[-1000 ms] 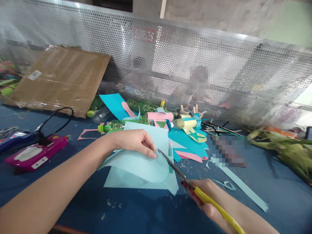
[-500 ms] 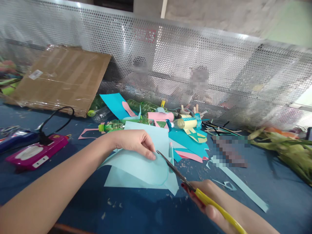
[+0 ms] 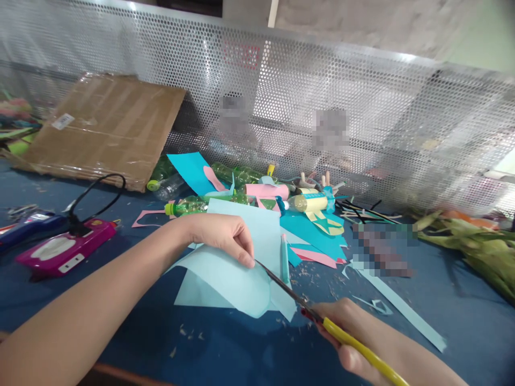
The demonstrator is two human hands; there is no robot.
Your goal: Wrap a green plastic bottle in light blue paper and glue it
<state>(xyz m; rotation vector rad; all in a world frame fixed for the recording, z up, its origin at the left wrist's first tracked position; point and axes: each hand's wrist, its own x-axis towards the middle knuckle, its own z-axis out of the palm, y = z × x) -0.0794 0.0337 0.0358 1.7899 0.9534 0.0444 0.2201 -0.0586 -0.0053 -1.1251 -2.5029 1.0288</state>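
My left hand (image 3: 225, 238) pinches the light blue paper (image 3: 237, 281) between thumb and fingers, the fingers partly hidden behind the sheet. A curved edge runs along its right side. My right hand (image 3: 341, 321) grips the yellow-handled scissors (image 3: 354, 346), whose dark blades lie across the paper with the tip close to my left thumb. The blades look closed or nearly so. Under the held piece lies another light blue sheet (image 3: 249, 214) on the blue table. A pen (image 3: 285, 257) rests just right of it.
Plastic bottles (image 3: 189, 205) and coloured paper (image 3: 193, 171) lie behind the sheets. A magenta power strip (image 3: 66, 249) and a cardboard sheet (image 3: 108, 126) are at left. Paper strips (image 3: 402, 305) and corn husks (image 3: 475, 246) lie at right, below a perforated metal screen (image 3: 181, 64).
The scissors have closed further along the curve of the paper, and their tip sits slightly lower. The held paper's right edge has shifted down and left. Both hands keep their grip.
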